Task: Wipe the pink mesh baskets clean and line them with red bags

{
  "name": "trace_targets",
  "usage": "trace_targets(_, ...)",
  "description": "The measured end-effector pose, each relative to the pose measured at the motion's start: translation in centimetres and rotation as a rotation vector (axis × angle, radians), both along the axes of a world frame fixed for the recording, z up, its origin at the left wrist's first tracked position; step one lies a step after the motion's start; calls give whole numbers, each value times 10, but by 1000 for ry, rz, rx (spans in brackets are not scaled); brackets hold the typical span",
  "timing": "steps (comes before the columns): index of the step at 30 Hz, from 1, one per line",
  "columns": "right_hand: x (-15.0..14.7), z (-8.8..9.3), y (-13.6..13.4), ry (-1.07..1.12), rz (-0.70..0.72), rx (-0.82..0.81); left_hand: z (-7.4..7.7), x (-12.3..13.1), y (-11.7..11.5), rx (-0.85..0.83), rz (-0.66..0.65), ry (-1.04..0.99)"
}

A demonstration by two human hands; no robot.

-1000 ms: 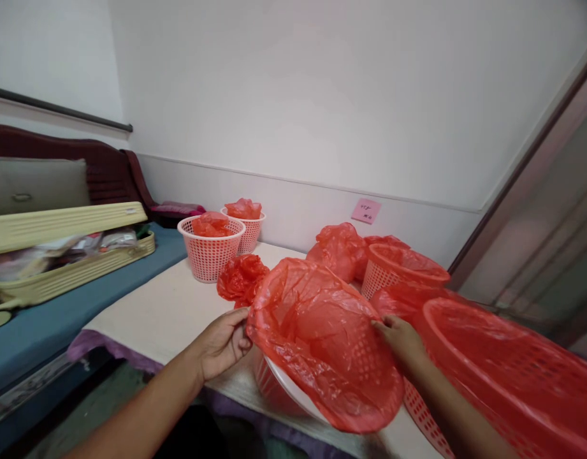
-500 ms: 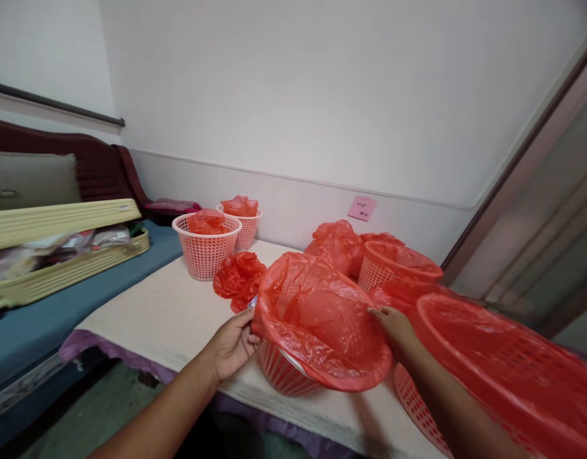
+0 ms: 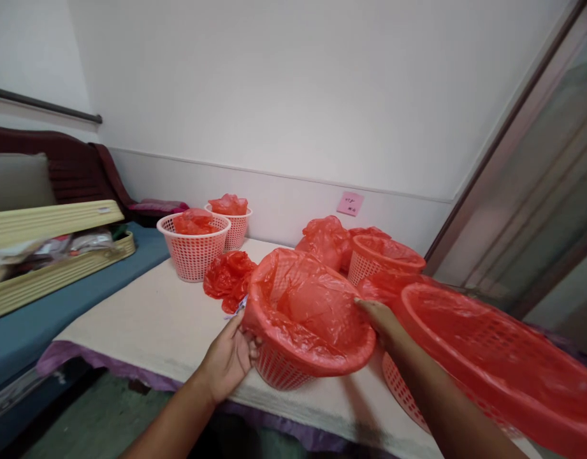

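A plastic basket [image 3: 281, 368] stands in front of me, lined with a red plastic bag [image 3: 317, 306] that is folded out over its rim. My left hand [image 3: 231, 354] is at the basket's left side, its thumb on the bag just below the rim and its fingers curled in against the bag's edge. On the right, my right hand [image 3: 376, 315] grips the bag over the rim, thumb on top and the other fingers hidden beneath. A crumpled red plastic bag [image 3: 229, 277] lies on the table behind my left hand.
Two pale pink baskets [image 3: 194, 258] with red bags stuffed in them stand at the back left of the table [image 3: 144, 325]. Bag-lined baskets [image 3: 494, 344] are at the right. A pink note [image 3: 350, 203] is on the wall. At left, an open yellow case [image 3: 58, 274] lies on a bed.
The bag's folded edge now sits closer against the basket's front rim. My left hand has slid lower along the side. The whole view has shifted slightly.
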State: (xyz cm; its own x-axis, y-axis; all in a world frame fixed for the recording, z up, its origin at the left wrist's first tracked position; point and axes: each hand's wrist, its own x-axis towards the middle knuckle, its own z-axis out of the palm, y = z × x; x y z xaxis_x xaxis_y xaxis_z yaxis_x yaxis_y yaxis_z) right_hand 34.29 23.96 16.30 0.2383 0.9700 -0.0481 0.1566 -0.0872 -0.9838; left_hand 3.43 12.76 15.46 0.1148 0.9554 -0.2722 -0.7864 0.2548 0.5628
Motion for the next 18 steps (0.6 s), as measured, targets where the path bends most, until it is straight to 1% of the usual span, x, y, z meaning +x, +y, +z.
trace_targets(3, -4, 3, 0, 174, 25, -96, 4, 6, -9, 23, 17, 35)
trace_targets(7, -10, 6, -2, 375, 76, -143, 8, 9, -7, 66, 49, 87)
trace_targets(12, -11, -4, -12, 589, 136, -88, 5, 3, 0, 93, 100, 97)
trace_targets(18, -11, -21, -32, 745, 131, -14, -3, -11, 2, 75, 166, 103)
